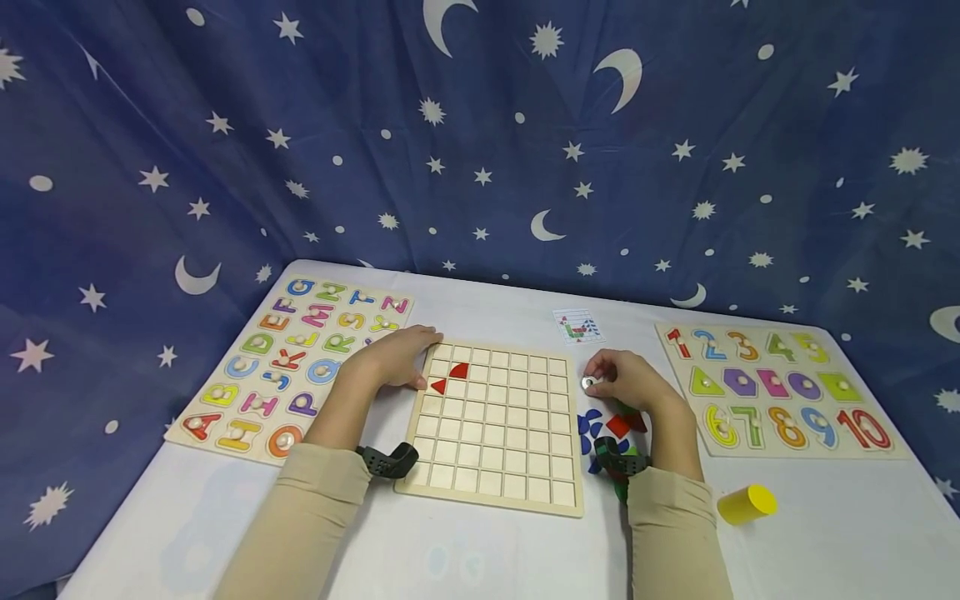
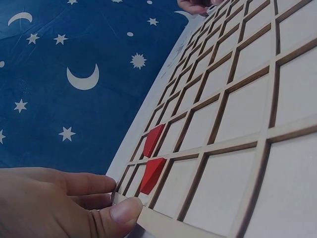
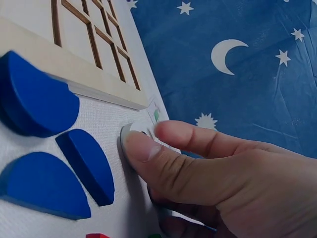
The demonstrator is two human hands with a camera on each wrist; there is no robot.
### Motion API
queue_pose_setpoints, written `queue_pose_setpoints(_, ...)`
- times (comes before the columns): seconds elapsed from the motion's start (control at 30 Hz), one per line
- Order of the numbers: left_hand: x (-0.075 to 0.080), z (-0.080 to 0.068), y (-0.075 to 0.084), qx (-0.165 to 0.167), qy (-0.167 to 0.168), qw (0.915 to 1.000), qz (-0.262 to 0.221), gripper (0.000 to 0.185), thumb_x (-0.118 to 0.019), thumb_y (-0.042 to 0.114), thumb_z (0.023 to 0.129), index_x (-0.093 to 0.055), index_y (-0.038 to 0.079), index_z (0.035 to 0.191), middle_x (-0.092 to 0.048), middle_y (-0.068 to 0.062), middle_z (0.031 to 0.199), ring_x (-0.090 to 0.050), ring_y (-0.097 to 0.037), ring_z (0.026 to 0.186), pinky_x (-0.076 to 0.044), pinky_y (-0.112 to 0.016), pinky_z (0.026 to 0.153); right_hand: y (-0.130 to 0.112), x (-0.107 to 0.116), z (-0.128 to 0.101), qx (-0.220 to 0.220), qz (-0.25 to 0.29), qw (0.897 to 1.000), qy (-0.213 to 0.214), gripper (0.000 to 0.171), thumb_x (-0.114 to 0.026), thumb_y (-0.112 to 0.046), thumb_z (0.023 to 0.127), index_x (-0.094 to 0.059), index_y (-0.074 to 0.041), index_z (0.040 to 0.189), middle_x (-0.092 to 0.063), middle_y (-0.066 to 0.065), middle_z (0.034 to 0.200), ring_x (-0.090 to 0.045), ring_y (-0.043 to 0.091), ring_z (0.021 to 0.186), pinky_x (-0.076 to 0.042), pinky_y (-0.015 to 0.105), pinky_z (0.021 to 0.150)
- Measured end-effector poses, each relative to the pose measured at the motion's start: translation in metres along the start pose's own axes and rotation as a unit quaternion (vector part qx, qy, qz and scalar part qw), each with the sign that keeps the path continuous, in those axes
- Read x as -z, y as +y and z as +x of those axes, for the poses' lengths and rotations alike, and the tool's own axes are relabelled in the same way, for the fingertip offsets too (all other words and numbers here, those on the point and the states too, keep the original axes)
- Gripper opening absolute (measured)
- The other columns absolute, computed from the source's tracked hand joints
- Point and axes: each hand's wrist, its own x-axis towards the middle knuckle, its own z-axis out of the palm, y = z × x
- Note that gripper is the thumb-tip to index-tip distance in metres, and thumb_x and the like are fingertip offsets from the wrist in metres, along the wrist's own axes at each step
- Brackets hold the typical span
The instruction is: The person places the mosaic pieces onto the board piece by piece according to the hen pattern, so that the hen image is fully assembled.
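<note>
My left hand (image 1: 392, 358) holds the far-left corner of a wooden grid board (image 1: 487, 501), thumb on one edge and fingers along the other. Near that corner, a red triangle (image 1: 438, 387) and a red quarter-circle (image 1: 460, 371) sit in separate cells. To the board's right, my right hand (image 1: 633, 381) pinches a small white disc (image 1: 587, 383) with a dark spot between thumb and finger. Blue half-round pieces (image 3: 44, 183) lie close by on the cloth. Among them, red pieces (image 1: 617, 426) and green ones show, partly hidden by the right hand and its wrist camera.
A small picture card (image 1: 579, 327) lies beyond the board. Alphabet puzzle (image 1: 251, 342) stands left, its right side partly behind the left arm; a number-and-shape puzzle (image 1: 757, 452) lies right. A yellow cylinder (image 1: 738, 507) is near the right sleeve. Starry cloth (image 1: 480, 125) hangs behind the table.
</note>
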Motion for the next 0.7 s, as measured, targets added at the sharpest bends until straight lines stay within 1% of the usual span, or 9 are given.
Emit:
queue_pose_setpoints(0.13, 0.000, -0.001, 0.000, 0.001, 0.002, 1.0000, -0.002, 0.081, -0.076, 0.016, 0.077, -0.036, 0.008, 0.147, -0.027, -0.013, 0.156, -0.021, -0.031, 0.145, -0.019, -0.046, 0.120, 0.001, 0.001, 0.000, 0.006, 0.001, 1.000, 0.010, 0.023, -0.074, -0.017, 0.082, -0.062, -0.013, 0.101, -0.053, 0.006, 0.088, -0.049, 0.021, 0.087, -0.041, 0.029, 0.073)
queue_pose_setpoints(0.23, 0.000, -0.001, 0.000, 0.002, 0.004, 1.0000, -0.005, 0.080, -0.076, 0.015, 0.078, -0.036, 0.009, 0.147, -0.027, -0.012, 0.156, -0.021, -0.031, 0.145, -0.019, -0.046, 0.120, -0.001, 0.001, 0.000, 0.004, -0.003, 1.000, 0.027, 0.020, -0.071, -0.016, 0.085, -0.067, -0.016, 0.104, -0.058, 0.009, 0.097, -0.051, 0.024, 0.092, -0.045, 0.031, 0.076)
queue_pose_setpoints(0.33, -0.002, -0.001, -0.002, 0.002, 0.004, 1.0000, -0.004, 0.080, -0.076, 0.015, 0.078, -0.036, 0.009, 0.147, -0.027, -0.012, 0.156, -0.021, -0.031, 0.146, -0.019, -0.046, 0.120, -0.005, 0.000, 0.001, 0.009, -0.014, 0.999, 0.051, 0.020, -0.067, -0.015, 0.088, -0.070, -0.017, 0.108, -0.063, 0.013, 0.110, -0.056, 0.027, 0.097, -0.051, 0.037, 0.083)
queue_pose_setpoints(0.43, -0.002, -0.001, -0.002, 0.000, 0.003, 1.0000, -0.001, 0.080, -0.075, 0.016, 0.078, -0.036, 0.008, 0.147, -0.027, -0.013, 0.156, -0.021, -0.031, 0.146, -0.019, -0.046, 0.120, -0.014, -0.002, 0.001, 0.036, -0.026, 0.996, 0.072, 0.024, -0.065, -0.015, 0.089, -0.070, -0.015, 0.113, -0.065, 0.014, 0.116, -0.060, 0.028, 0.099, -0.053, 0.042, 0.088)
queue_pose_setpoints(0.5, -0.002, -0.001, -0.003, -0.001, 0.001, 1.0000, 0.003, 0.080, -0.075, 0.016, 0.079, -0.035, 0.008, 0.147, -0.026, -0.013, 0.156, -0.021, -0.031, 0.146, -0.019, -0.046, 0.120, -0.024, -0.004, 0.001, 0.067, -0.027, 0.994, 0.079, 0.027, -0.065, -0.014, 0.090, -0.069, -0.013, 0.116, -0.065, 0.014, 0.119, -0.063, 0.028, 0.100, -0.054, 0.043, 0.088)
queue_pose_setpoints(0.6, -0.001, -0.001, -0.002, -0.002, -0.002, 1.0000, 0.004, 0.079, -0.075, 0.016, 0.079, -0.035, 0.008, 0.147, -0.026, -0.013, 0.156, -0.021, -0.031, 0.146, -0.018, -0.046, 0.120, -0.043, -0.009, 0.002, 0.114, -0.019, 0.990, 0.079, 0.029, -0.065, -0.015, 0.090, -0.068, -0.013, 0.118, -0.066, 0.010, 0.119, -0.065, 0.026, 0.099, -0.055, 0.042, 0.085)
queue_pose_setpoints(0.7, 0.000, -0.001, -0.001, -0.004, -0.002, 1.0000, 0.005, 0.080, -0.075, 0.016, 0.079, -0.035, 0.008, 0.147, -0.026, -0.013, 0.156, -0.021, -0.031, 0.146, -0.018, -0.045, 0.120, -0.065, -0.019, 0.002, 0.145, 0.000, 0.987, 0.073, 0.029, -0.065, -0.015, 0.090, -0.067, -0.012, 0.118, -0.068, 0.008, 0.111, -0.068, 0.022, 0.095, -0.057, 0.037, 0.079)
